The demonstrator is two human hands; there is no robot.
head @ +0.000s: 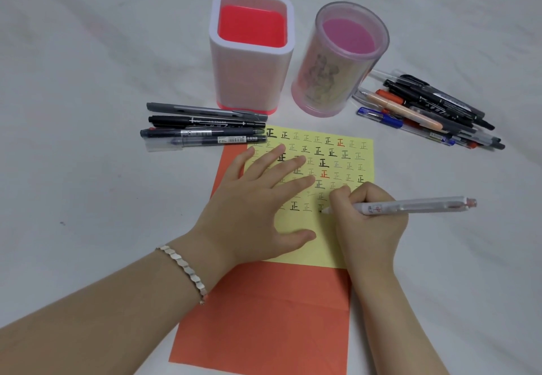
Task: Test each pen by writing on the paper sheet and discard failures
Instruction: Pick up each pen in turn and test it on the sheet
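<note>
A yellow paper sheet (349, 151) covered with rows of written marks lies on an orange sheet (272, 316). My left hand (258, 198) presses flat on the yellow sheet with fingers spread. My right hand (366, 222) grips a clear white pen (416, 205), its tip touching the yellow sheet at a half-written mark in the lowest row. Several dark pens (205, 128) lie in a row to the left of the sheet. A pile of several mixed pens (431, 110) lies at the right.
A square white holder with a red inside (252, 52) and a round clear holder with a pink inside (337, 61) stand behind the sheet, both showing no pens inside. A white cloth (88, 81) covers the surface.
</note>
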